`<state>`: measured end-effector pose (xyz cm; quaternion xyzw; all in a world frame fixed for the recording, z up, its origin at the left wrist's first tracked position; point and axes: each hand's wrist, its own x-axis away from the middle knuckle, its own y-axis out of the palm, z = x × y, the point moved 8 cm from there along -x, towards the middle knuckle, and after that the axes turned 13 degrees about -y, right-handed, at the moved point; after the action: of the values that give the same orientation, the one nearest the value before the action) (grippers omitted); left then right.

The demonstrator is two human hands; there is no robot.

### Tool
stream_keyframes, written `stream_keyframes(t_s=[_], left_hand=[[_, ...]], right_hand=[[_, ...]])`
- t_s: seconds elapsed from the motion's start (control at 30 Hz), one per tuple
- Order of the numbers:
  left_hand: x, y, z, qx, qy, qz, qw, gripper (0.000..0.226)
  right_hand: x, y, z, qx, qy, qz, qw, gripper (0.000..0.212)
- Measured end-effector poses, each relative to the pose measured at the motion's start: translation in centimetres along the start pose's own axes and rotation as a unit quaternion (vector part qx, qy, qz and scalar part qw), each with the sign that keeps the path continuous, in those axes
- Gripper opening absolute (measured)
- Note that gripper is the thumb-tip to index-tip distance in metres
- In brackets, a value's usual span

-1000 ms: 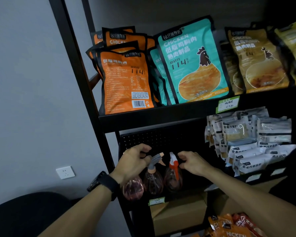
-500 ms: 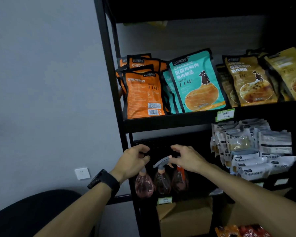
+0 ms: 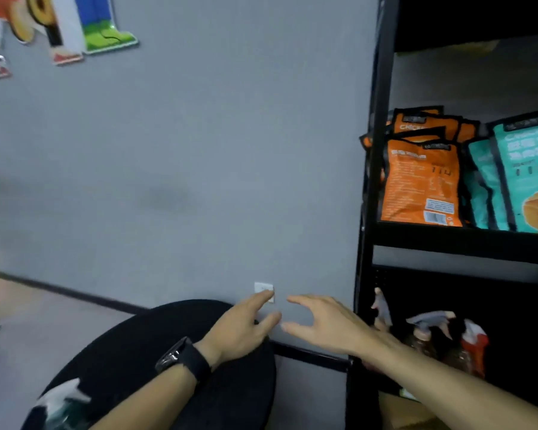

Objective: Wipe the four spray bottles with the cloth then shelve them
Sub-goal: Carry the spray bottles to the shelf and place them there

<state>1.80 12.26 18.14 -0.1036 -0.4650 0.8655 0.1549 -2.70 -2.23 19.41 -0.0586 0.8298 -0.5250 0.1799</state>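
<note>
Three spray bottles stand in a row on the lower level of the black shelf (image 3: 454,242): one with a pale trigger (image 3: 381,308), one with a grey trigger (image 3: 426,333) and one with a red-and-white trigger (image 3: 474,346). A fourth spray bottle (image 3: 61,405), white-topped, stands on the round black table (image 3: 156,361) at the lower left. My left hand (image 3: 243,328) and my right hand (image 3: 326,325) hover empty with fingers spread, left of the shelf and above the table's far edge. No cloth is in view.
Orange (image 3: 420,181) and teal (image 3: 522,175) food pouches fill the shelf above the bottles. A grey wall with a white socket (image 3: 263,290) lies behind my hands. A cardboard box (image 3: 407,412) sits under the bottles.
My view has swung left, away from the shelf. Both hands have left the bottles on the shelf and moved left, opening over the black table, where the fourth bottle now shows.
</note>
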Motion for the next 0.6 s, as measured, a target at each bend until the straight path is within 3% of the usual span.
stream_keyframes(t_s=[0.13,0.27,0.6], left_hand=[[2.2,-3.7,-5.9,-0.012,-0.047,0.038,0.998,0.06],[4.3,-6.9,-11.1,-0.001,-0.097,0.071,0.993,0.06],[9.6,-11.8,-21.9,-0.005,-0.199,0.118,0.973,0.06]], right_hand=[[-4.0,3.6,-5.4,-0.027,-0.068,-0.04,0.997,0.067],[-7.6,7.5,-9.6,-0.024,-0.116,-0.07,0.991,0.078],[-12.3,15.8,-18.3,-0.043,-0.194,-0.145,0.969,0.082]])
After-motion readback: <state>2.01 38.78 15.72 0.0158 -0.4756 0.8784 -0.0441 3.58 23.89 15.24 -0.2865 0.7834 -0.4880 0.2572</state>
